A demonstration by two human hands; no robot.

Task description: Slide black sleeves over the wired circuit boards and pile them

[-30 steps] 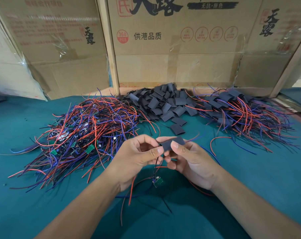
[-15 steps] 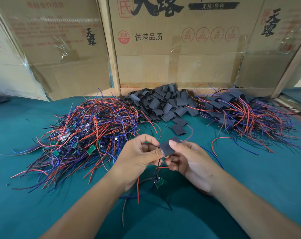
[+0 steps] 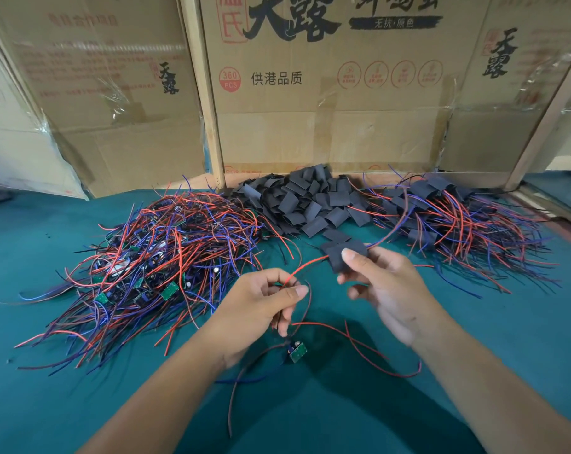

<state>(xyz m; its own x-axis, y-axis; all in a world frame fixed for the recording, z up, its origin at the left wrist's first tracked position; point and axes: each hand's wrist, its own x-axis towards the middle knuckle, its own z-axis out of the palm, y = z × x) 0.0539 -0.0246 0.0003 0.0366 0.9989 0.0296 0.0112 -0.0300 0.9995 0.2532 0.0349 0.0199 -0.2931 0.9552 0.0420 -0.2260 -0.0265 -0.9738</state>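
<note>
My right hand [image 3: 385, 290] pinches a black sleeve [image 3: 346, 255] above the table, with red and blue wires running out of both of its ends. My left hand [image 3: 261, 306] pinches the red wire [image 3: 305, 267] coming from the sleeve's left end. A small green circuit board [image 3: 296, 352] with wires lies on the green table [image 3: 310, 414] below my hands. A heap of bare wired boards [image 3: 159, 257] is at the left, loose black sleeves [image 3: 310, 201] are piled at the back centre, and sleeved boards [image 3: 448, 214] are piled at the right.
Cardboard boxes [image 3: 326, 93] stand along the back edge of the table. Two loose sleeves [image 3: 335, 235] lie just in front of the sleeve pile. Loose red and blue wires [image 3: 369, 352] trail across the cloth under my hands.
My hands have moved apart. The right hand has carried the sleeve up and to the right, and wires now run through it. The left hand now holds the red wire.
</note>
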